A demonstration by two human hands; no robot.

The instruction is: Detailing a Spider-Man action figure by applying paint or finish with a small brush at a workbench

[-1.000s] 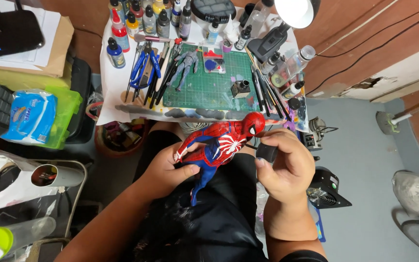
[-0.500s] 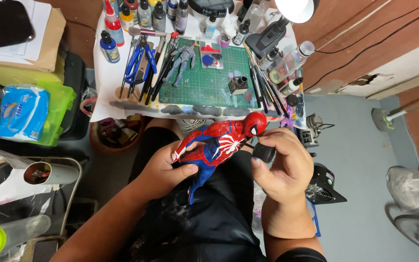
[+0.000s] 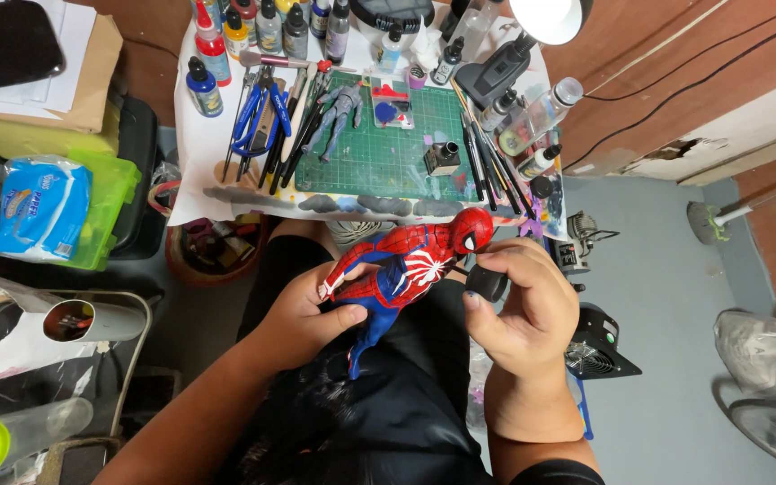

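My left hand (image 3: 307,314) grips a red and blue action figure (image 3: 401,269) around its waist and legs, above my lap. The figure lies tilted, its red head up to the right and one blue leg hanging down. My right hand (image 3: 523,310) is closed on a small black round object (image 3: 487,284) right beside the figure's head and shoulder. Both hands hover in front of the small work table (image 3: 199,162).
On the table lie a green cutting mat (image 3: 388,157) with a grey figure (image 3: 339,112), blue pliers (image 3: 258,117), brushes, paint bottles (image 3: 213,49) and a lamp (image 3: 545,18). A green box with a blue pack (image 3: 42,211) sits left. A small black fan (image 3: 599,346) stands right.
The view has shifted slightly, so the table sits higher in the frame. Both hands keep their hold on the figure and the black object, almost unmoved.
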